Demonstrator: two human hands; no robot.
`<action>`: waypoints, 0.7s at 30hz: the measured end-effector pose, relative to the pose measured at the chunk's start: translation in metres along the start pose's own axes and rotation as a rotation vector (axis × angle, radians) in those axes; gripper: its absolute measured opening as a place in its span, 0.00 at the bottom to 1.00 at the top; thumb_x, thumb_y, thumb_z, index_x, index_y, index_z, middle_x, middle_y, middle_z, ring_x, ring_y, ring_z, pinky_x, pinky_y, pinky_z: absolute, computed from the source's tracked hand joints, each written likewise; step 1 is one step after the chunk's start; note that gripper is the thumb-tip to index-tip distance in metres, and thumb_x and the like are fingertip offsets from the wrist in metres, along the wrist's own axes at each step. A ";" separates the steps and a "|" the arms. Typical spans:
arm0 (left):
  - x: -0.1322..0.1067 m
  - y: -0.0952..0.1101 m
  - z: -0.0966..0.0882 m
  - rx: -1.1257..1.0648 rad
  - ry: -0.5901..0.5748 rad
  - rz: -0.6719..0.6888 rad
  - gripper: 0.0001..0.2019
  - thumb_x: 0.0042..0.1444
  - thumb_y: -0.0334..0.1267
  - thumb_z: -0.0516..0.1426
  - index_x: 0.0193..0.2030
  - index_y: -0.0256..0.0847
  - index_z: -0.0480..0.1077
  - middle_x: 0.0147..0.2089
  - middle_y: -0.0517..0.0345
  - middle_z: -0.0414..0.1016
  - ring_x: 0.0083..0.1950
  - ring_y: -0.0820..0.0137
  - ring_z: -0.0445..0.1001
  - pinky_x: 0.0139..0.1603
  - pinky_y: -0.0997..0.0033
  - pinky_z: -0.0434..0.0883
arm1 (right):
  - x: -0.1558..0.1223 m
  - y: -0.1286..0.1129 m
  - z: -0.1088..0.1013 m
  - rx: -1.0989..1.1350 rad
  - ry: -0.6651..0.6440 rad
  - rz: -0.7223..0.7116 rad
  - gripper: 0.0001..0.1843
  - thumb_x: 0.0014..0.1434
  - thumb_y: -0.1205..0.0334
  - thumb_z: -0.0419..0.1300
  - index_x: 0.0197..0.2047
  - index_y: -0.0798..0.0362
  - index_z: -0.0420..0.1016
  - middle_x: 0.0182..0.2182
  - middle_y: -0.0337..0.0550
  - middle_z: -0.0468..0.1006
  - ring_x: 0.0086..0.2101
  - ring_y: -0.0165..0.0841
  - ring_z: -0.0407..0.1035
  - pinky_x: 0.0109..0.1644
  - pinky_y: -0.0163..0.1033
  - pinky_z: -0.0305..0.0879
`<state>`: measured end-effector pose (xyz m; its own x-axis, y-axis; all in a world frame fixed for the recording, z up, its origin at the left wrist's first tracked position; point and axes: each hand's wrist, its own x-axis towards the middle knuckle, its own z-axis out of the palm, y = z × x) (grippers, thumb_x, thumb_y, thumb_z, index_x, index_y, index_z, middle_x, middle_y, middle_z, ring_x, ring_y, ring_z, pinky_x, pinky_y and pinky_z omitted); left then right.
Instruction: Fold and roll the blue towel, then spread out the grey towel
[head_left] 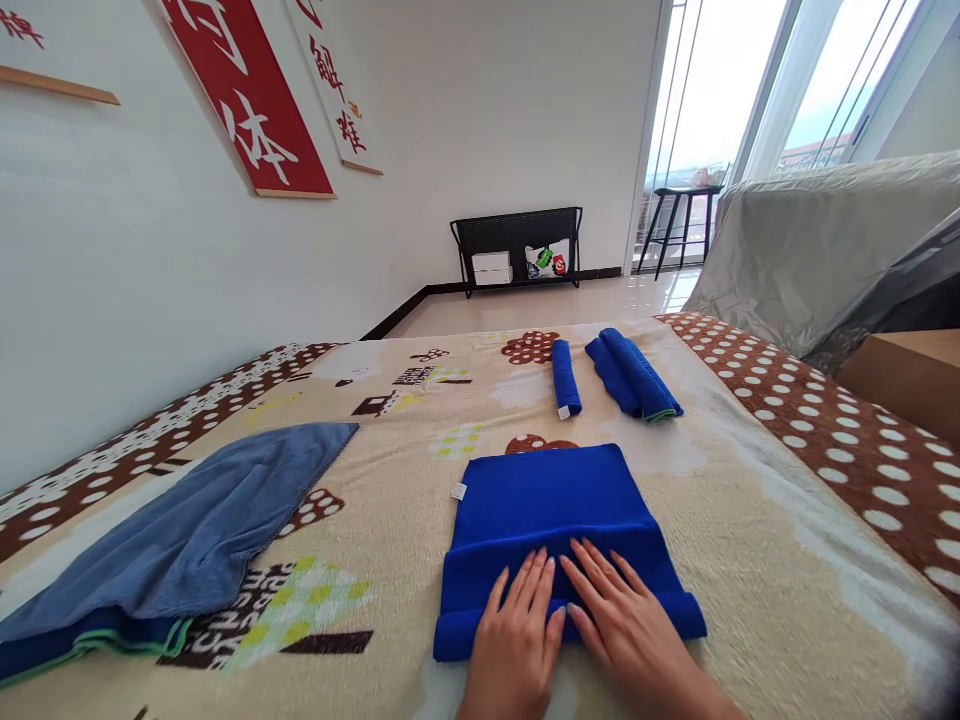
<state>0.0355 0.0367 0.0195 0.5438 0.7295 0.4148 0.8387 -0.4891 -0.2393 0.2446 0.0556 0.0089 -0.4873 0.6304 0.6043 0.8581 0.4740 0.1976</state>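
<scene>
A blue towel (551, 490) lies on the patterned blanket in front of me, its near edge turned over into a roll. Flat on the near part of this towel rests my left hand (517, 630), fingers stretched out. My right hand (619, 620) presses beside it, fingers also extended, thumbs close together over the rolled edge. A small white tag sticks out at the towel's left edge. Beyond it are a tightly rolled blue towel (566, 378) and a looser, folded blue towel (632, 373) with a green edge.
On the left a grey-blue cloth (202, 530) lies crumpled over a dark blue one with green trim (97, 640). The blanket (397, 520) has a brown polka-dot border. A cardboard box (907, 370) and a plastic-covered piece of furniture (832, 240) stand at right; a black rack (517, 235) is against the far wall.
</scene>
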 end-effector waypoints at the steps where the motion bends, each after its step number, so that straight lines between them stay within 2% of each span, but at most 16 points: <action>1: -0.006 -0.009 0.001 0.010 -0.029 -0.054 0.27 0.67 0.44 0.50 0.70 0.40 0.57 0.70 0.56 0.61 0.67 0.66 0.65 0.59 0.62 0.68 | -0.007 0.010 0.002 -0.047 -0.021 0.030 0.27 0.66 0.43 0.48 0.63 0.43 0.67 0.65 0.30 0.54 0.62 0.24 0.57 0.64 0.35 0.55; 4: -0.039 -0.043 0.006 0.077 -0.045 -0.264 0.27 0.67 0.43 0.50 0.72 0.43 0.54 0.70 0.56 0.62 0.66 0.63 0.66 0.60 0.54 0.66 | -0.034 0.043 0.004 -0.148 -0.054 0.121 0.30 0.67 0.45 0.45 0.66 0.49 0.64 0.66 0.35 0.53 0.64 0.26 0.56 0.68 0.38 0.51; 6: -0.054 -0.055 0.007 0.109 0.015 -0.335 0.26 0.67 0.41 0.50 0.70 0.41 0.57 0.68 0.53 0.65 0.66 0.60 0.67 0.66 0.49 0.59 | -0.043 0.051 0.002 -0.142 -0.051 0.157 0.30 0.68 0.46 0.43 0.65 0.51 0.66 0.66 0.38 0.53 0.65 0.29 0.54 0.73 0.44 0.43; 8: -0.050 -0.050 0.005 0.111 0.081 -0.332 0.24 0.65 0.36 0.50 0.68 0.40 0.62 0.68 0.50 0.65 0.66 0.58 0.66 0.71 0.44 0.47 | -0.037 0.042 -0.002 -0.102 -0.046 0.185 0.29 0.67 0.47 0.45 0.63 0.52 0.68 0.66 0.40 0.53 0.66 0.33 0.52 0.74 0.48 0.37; 9: -0.041 -0.041 0.003 0.094 0.101 -0.298 0.24 0.64 0.32 0.50 0.67 0.39 0.63 0.69 0.50 0.64 0.68 0.58 0.64 0.72 0.45 0.44 | -0.028 0.033 -0.003 -0.076 -0.044 0.182 0.28 0.67 0.48 0.46 0.63 0.52 0.69 0.66 0.40 0.53 0.66 0.33 0.52 0.74 0.47 0.37; 10: -0.030 -0.031 0.000 0.064 0.105 -0.240 0.26 0.62 0.30 0.49 0.67 0.37 0.62 0.69 0.50 0.62 0.69 0.59 0.62 0.72 0.48 0.45 | -0.019 0.022 -0.004 -0.046 -0.039 0.148 0.27 0.67 0.49 0.47 0.63 0.50 0.69 0.66 0.38 0.53 0.66 0.31 0.52 0.74 0.45 0.40; 12: -0.005 -0.010 -0.003 -0.024 0.060 -0.098 0.28 0.61 0.29 0.49 0.69 0.34 0.59 0.71 0.51 0.60 0.70 0.64 0.61 0.69 0.58 0.55 | -0.001 0.005 -0.003 0.019 -0.046 0.029 0.26 0.66 0.49 0.48 0.64 0.45 0.67 0.66 0.33 0.52 0.65 0.26 0.54 0.70 0.37 0.49; 14: 0.010 0.000 -0.004 -0.102 -0.025 -0.017 0.28 0.64 0.34 0.49 0.71 0.36 0.55 0.71 0.54 0.60 0.69 0.66 0.62 0.64 0.63 0.64 | 0.006 0.002 0.003 0.051 -0.077 -0.049 0.26 0.67 0.48 0.47 0.65 0.41 0.65 0.66 0.29 0.51 0.63 0.23 0.56 0.65 0.33 0.56; 15: 0.011 -0.001 -0.002 -0.121 -0.070 -0.035 0.28 0.66 0.37 0.49 0.72 0.39 0.54 0.71 0.55 0.60 0.69 0.66 0.63 0.62 0.62 0.67 | 0.004 0.007 0.007 0.040 -0.097 -0.042 0.26 0.67 0.47 0.46 0.65 0.41 0.64 0.66 0.29 0.51 0.63 0.23 0.56 0.64 0.33 0.57; 17: 0.001 -0.015 0.003 -0.117 -0.123 -0.168 0.28 0.68 0.42 0.49 0.73 0.45 0.51 0.71 0.56 0.59 0.69 0.64 0.63 0.63 0.57 0.67 | -0.008 0.025 0.015 -0.022 -0.129 0.038 0.28 0.68 0.47 0.45 0.67 0.44 0.62 0.67 0.31 0.49 0.65 0.24 0.54 0.65 0.36 0.56; 19: -0.018 -0.034 0.010 -0.088 -0.140 -0.335 0.29 0.68 0.44 0.49 0.74 0.48 0.49 0.72 0.54 0.58 0.70 0.62 0.62 0.65 0.51 0.64 | -0.025 0.046 0.019 -0.088 -0.126 0.114 0.30 0.69 0.47 0.44 0.69 0.48 0.60 0.67 0.33 0.49 0.66 0.25 0.51 0.67 0.38 0.52; 21: -0.036 -0.051 0.014 -0.057 -0.131 -0.421 0.29 0.68 0.42 0.49 0.74 0.48 0.49 0.72 0.52 0.58 0.70 0.60 0.62 0.66 0.45 0.61 | -0.037 0.060 0.018 -0.116 -0.110 0.150 0.30 0.69 0.47 0.42 0.68 0.50 0.62 0.67 0.35 0.50 0.67 0.27 0.50 0.70 0.40 0.46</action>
<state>-0.0269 0.0419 0.0047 0.1572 0.9234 0.3502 0.9870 -0.1594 -0.0226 0.3114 0.0719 -0.0150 -0.3617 0.7549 0.5471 0.9322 0.2996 0.2030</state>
